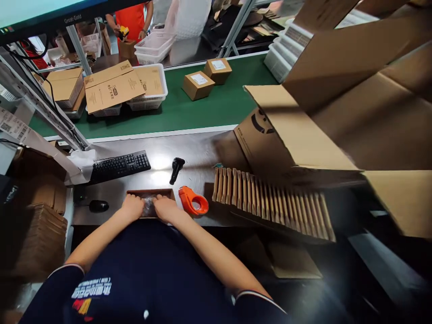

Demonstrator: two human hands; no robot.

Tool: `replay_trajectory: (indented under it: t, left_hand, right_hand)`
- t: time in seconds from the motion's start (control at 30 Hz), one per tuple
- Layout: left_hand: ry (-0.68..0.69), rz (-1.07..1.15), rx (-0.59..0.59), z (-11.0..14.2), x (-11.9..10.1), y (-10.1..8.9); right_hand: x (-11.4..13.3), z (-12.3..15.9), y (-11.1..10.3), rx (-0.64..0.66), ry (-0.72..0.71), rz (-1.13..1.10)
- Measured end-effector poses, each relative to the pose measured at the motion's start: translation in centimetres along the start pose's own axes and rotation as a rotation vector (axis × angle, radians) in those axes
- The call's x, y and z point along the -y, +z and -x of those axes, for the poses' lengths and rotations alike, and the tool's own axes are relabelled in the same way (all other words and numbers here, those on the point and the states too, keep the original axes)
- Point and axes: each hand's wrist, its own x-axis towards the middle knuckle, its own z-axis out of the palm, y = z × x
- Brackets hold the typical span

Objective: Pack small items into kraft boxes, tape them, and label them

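A small open cardboard box (168, 194) lies at the front edge of the metal table, close to my body. Clear, shiny plastic wrap (148, 207) fills the part of it that shows between my hands. My left hand (133, 207) reaches into the left side, its fingers curled onto the wrap. From the right, my right hand (164, 208) does the same, fingers bent and pressed on the plastic. Both sets of fingertips are partly hidden, and whatever lies under the wrap cannot be made out. Just right of the box rests an orange tape dispenser (193, 201).
Behind the box are a black barcode scanner (176, 170) and a keyboard (121, 165); a mouse (99, 206) is left. A row of folded cartons (270, 198) and a large open carton (266, 144) stand right. Two labelled boxes (198, 85) sit on the green belt (182, 112). A person (130, 22) stands beyond.
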Motion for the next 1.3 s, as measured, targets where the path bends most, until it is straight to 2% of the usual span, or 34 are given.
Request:
replay_trajectory:
  t: [0.07,0.13,0.17,0.2,0.23,0.27,0.33,0.37,0.43,0.5,0.57,0.63,0.7,0.8,0.9,0.97,1.07,1.17,1.23,1.3]
  left_hand:
    - [0.120,0.062,-0.061,2.0,2.5,-1.4]
    - [0.200,0.262,-0.242,3.2,5.7,-2.2]
    - [0.203,0.399,-0.327,3.3,7.4,-2.2]
    - [0.181,0.538,-0.371,3.0,8.8,-1.8]
    - [0.142,0.656,-0.361,2.3,9.9,-1.2]
    - [0.112,0.742,-0.295,1.5,10.7,-0.4]
    - [0.069,0.784,-0.152,-0.6,11.1,1.7]
    - [0.044,0.757,-0.129,-1.5,10.8,2.7]
    - [-0.019,0.683,-0.166,-2.7,10.0,4.5]
    - [-0.055,0.613,-0.257,-2.8,9.5,5.7]
    - [0.000,0.502,-0.363,-2.2,9.7,6.2]
    - [0.125,0.350,-0.464,-1.2,10.7,6.3]
    - [0.272,0.210,-0.485,0.0,12.0,5.8]
    - [0.429,-0.004,-0.341,2.1,13.4,4.0]
    - [0.407,-0.159,-0.206,3.6,13.5,1.7]
    - [0.343,-0.117,-0.161,3.8,13.2,0.7]
    - [0.256,0.161,-0.148,2.6,12.6,1.0]
    - [0.137,0.454,-0.322,0.9,12.0,2.7]
    - [0.071,0.579,-0.461,0.2,11.6,4.0]
    - [0.032,0.660,-0.534,0.0,11.2,5.0]
  right_hand:
    - [-2.9,1.8,0.3,-0.179,-0.027,-0.230]
    - [-6.7,3.3,0.8,-0.359,-0.034,-0.592]
    - [-8.6,3.6,1.2,-0.388,-0.024,-0.756]
    - [-10.1,3.5,1.8,-0.361,-0.013,-0.871]
    - [-11.3,3.0,2.5,-0.301,-0.017,-0.945]
    - [-11.9,2.2,3.4,-0.233,-0.035,-0.986]
    - [-11.8,0.2,5.5,-0.154,-0.068,-1.008]
    - [-11.3,-0.9,6.7,-0.164,-0.070,-1.002]
    - [-9.9,-2.5,8.9,-0.247,-0.029,-0.970]
    - [-9.0,-3.3,10.8,-0.353,0.033,-0.911]
    - [-9.3,-3.1,12.0,-0.493,0.026,-0.802]
    - [-10.4,-2.4,12.7,-0.631,-0.077,-0.645]
    - [-12.1,-1.3,12.8,-0.701,-0.242,-0.474]
    - [-14.1,0.5,12.2,-0.584,-0.504,-0.242]
    - [-15.0,1.8,10.9,-0.418,-0.614,-0.114]
    - [-14.7,1.8,10.1,-0.394,-0.617,-0.132]
    - [-13.3,0.6,9.6,-0.491,-0.497,-0.292]
    - [-11.4,-1.3,9.8,-0.636,-0.312,-0.462]
    - [-10.4,-2.0,10.3,-0.698,-0.233,-0.596]
    - [-9.8,-2.0,10.8,-0.773,-0.125,-0.795]
